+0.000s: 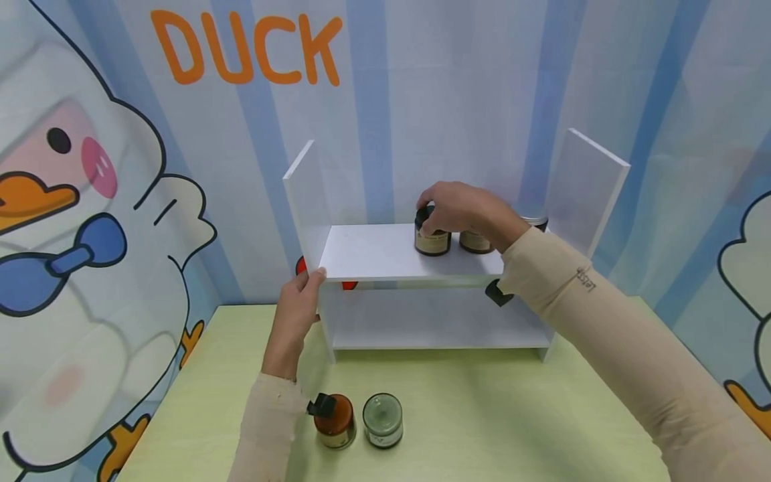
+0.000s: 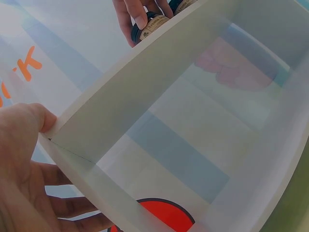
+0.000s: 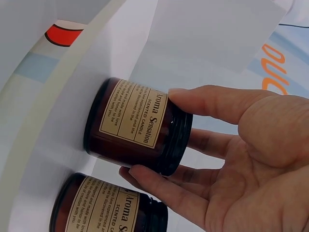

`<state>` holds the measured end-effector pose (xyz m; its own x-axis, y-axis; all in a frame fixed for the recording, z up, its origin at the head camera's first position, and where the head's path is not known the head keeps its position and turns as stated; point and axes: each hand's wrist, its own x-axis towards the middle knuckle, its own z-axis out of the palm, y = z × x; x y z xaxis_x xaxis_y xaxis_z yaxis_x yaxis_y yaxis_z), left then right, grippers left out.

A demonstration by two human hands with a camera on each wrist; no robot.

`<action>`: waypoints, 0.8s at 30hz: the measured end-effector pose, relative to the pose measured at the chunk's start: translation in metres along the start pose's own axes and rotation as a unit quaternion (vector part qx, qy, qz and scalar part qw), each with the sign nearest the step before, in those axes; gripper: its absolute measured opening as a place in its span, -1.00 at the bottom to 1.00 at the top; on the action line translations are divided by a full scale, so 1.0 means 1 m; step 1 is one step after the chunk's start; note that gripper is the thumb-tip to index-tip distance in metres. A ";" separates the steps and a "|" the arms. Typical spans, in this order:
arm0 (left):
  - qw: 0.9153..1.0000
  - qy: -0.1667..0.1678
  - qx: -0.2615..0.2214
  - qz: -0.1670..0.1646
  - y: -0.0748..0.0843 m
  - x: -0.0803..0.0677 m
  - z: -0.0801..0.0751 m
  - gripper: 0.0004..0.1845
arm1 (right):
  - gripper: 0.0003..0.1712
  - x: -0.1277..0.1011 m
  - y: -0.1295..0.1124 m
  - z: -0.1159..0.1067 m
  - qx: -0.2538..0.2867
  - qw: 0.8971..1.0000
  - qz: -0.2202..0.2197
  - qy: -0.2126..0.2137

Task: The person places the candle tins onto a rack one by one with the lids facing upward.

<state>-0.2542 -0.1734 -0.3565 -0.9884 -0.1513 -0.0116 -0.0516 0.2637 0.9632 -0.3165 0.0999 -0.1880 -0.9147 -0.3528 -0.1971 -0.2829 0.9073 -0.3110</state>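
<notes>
My right hand (image 1: pixel 459 205) grips a dark amber scented candle jar (image 1: pixel 432 244) near its black lid, thumb on one side and fingers on the other. The jar stands on the upper board of a white two-tier shelf (image 1: pixel 373 251); in the right wrist view its tan label (image 3: pixel 134 113) reads "Aroma Sensation". A matching candle jar (image 3: pixel 104 208) is just beside it, partly behind my hand in the head view. My left hand (image 1: pixel 295 308) holds the shelf's left front corner, with the thumb on the board's edge and the fingers around the outside of the side panel.
An amber glass jar (image 1: pixel 334 422) and a green glass jar (image 1: pixel 382 420) stand on the pale green table (image 1: pixel 482 415) before the shelf. Another jar (image 1: pixel 536 222) shows behind my right forearm. Tall side panels (image 1: pixel 584 187) flank the upper board. A printed curtain (image 1: pixel 452 87) hangs behind.
</notes>
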 end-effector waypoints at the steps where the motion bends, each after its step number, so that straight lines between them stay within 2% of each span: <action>1: 1.000 0.001 0.000 0.000 0.000 0.000 0.000 -0.19 | -0.39 0.000 0.000 0.000 0.000 1.000 0.000 0.000; 24: 1.000 0.002 -0.005 -0.007 0.004 -0.002 0.001 -0.23 | -0.35 0.005 0.004 0.000 -0.006 1.000 -0.007 0.002</action>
<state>-0.2528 -0.1714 -0.3532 -0.9871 -0.1584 -0.0248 -0.0648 0.2528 0.9654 -0.3226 0.1016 -0.1899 -0.9114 -0.3652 -0.1897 -0.2997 0.9049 -0.3022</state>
